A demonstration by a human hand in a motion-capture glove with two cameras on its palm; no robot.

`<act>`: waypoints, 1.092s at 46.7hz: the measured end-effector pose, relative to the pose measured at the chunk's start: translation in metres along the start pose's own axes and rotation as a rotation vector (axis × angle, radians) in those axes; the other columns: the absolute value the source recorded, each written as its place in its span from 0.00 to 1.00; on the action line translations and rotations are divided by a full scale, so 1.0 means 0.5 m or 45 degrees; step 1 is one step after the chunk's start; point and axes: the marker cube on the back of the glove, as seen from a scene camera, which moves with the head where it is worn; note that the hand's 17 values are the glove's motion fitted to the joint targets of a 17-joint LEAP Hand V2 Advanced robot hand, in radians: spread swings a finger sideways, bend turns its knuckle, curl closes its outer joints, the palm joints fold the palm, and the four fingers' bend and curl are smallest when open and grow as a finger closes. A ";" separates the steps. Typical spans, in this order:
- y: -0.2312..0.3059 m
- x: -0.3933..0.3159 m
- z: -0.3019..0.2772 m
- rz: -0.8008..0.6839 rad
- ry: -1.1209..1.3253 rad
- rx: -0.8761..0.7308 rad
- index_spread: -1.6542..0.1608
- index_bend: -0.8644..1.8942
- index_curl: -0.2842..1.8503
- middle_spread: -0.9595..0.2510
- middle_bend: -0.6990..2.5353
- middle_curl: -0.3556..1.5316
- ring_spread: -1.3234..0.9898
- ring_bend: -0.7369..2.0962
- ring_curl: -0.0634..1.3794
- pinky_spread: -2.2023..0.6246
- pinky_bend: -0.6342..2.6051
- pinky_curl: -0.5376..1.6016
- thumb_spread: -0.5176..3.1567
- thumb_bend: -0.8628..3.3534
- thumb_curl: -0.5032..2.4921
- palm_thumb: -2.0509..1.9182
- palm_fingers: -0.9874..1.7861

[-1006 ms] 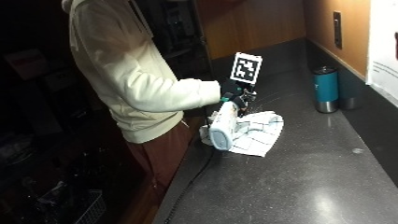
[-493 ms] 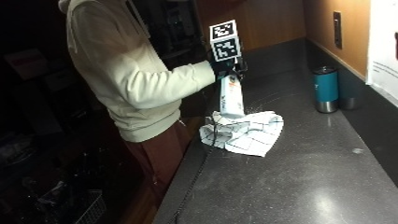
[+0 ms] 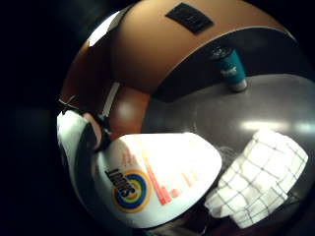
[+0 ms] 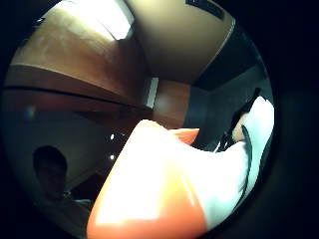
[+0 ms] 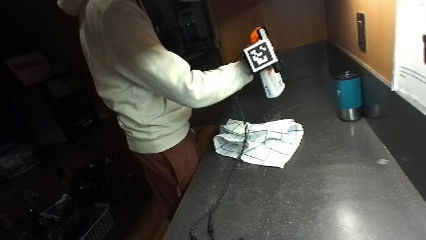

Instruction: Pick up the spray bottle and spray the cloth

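Note:
In the outside view a person stands at the dark counter's left edge. Their gloved right hand (image 5: 247,64) grips a white spray bottle (image 5: 271,82) with an orange trigger head (image 5: 255,34), held upright in the air above the counter. A white checked cloth (image 5: 263,141) lies crumpled on the counter below the bottle and nearer the person. In the little finger side palm view the bottle's white labelled body (image 3: 157,177) sits close to the palm, with the cloth (image 3: 258,179) beyond it. The orange head (image 4: 149,194) fills much of the thumb side palm view.
A teal tumbler (image 5: 349,96) stands near the back wall on the dark counter (image 5: 319,200). A black cable (image 5: 223,195) runs across the cloth and off the front edge. A wall outlet (image 5: 360,32) sits above the counter.
The hand has lifted the bottle off the cloth and raised it well above the counter, bringing it upright. The cloth stays where it was.

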 end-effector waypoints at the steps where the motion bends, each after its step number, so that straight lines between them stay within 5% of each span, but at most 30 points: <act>1: -0.020 0.015 0.015 -0.002 0.024 0.063 0.84 0.49 0.38 0.70 0.41 0.45 0.50 0.48 0.35 0.72 0.28 0.42 0.16 0.20 0.42 0.76 0.85; 8: -0.066 0.090 0.100 0.043 0.060 0.077 0.84 0.49 0.38 0.70 0.41 0.45 0.50 0.47 0.35 0.72 0.28 0.42 0.16 0.20 0.42 0.76 0.85; 13: -0.057 0.123 0.166 0.075 0.025 -0.089 0.84 0.49 0.38 0.70 0.40 0.45 0.50 0.47 0.35 0.72 0.28 0.42 0.16 0.20 0.42 0.76 0.85; 19: -0.094 0.207 0.221 0.102 0.218 -0.017 0.84 0.49 0.38 0.71 0.40 0.45 0.50 0.48 0.35 0.72 0.28 0.42 0.16 0.20 0.42 0.76 0.85; 32: -0.102 0.261 0.294 0.173 0.168 -0.119 0.84 0.48 0.38 0.70 0.40 0.45 0.50 0.48 0.36 0.72 0.28 0.43 0.17 0.20 0.42 0.76 0.85; 39: -0.150 0.254 0.330 0.113 0.150 -0.012 0.83 0.47 0.38 0.70 0.40 0.45 0.50 0.48 0.36 0.72 0.28 0.43 0.20 0.19 0.42 0.75 0.83; 42: -0.168 0.254 0.312 0.086 0.167 0.027 0.82 0.41 0.36 0.69 0.38 0.44 0.50 0.48 0.36 0.73 0.29 0.43 0.24 0.19 0.41 0.74 0.77; 47: -0.091 0.271 0.268 0.075 0.252 -0.330 0.79 0.35 0.35 0.70 0.33 0.42 0.50 0.46 0.36 0.76 0.30 0.45 0.31 0.19 0.39 0.70 0.62; 51: -0.115 0.257 0.245 0.047 0.209 -0.201 0.77 0.34 0.32 0.70 0.31 0.40 0.51 0.44 0.34 0.77 0.30 0.44 0.34 0.19 0.37 0.68 0.57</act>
